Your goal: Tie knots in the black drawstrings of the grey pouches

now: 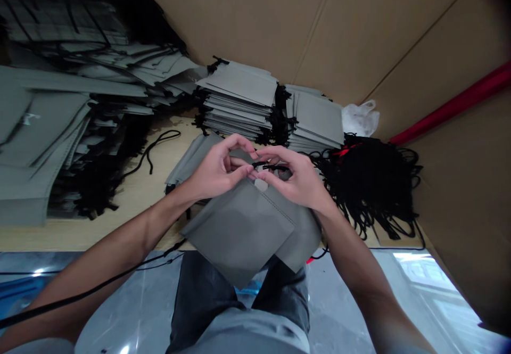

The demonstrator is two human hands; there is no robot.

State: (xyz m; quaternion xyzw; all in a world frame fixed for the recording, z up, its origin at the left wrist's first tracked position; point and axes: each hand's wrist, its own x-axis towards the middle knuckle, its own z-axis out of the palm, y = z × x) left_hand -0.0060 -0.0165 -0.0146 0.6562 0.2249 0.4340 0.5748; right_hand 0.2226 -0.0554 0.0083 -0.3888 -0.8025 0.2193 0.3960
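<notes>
Cardboard walls (359,18) stand behind our pale wooden table (159,229), from twelve o'clock round to four. Our left hand (223,170) and right hand (295,175) meet over the near part of it, fingers curled, each pinching at a short black cord (275,167) with thumb and fingertips; our fingers partly hide the knot or loop between them. Just below, at six o'clock, hangs the grey pouch (243,231), its lower corner over the table edge, above our lap. Another pouch (305,239) shows from under it at five. Close behind our left wrist, at nine, lies a small stack (187,159), with a loose cord (149,154) farther out and a big heap (35,151) beyond. We have a tall stack (241,90) near twelve, a second stack (319,117) between one and two, a white plastic bag (361,120) at two, and a black cord pile (375,178) at three.
</notes>
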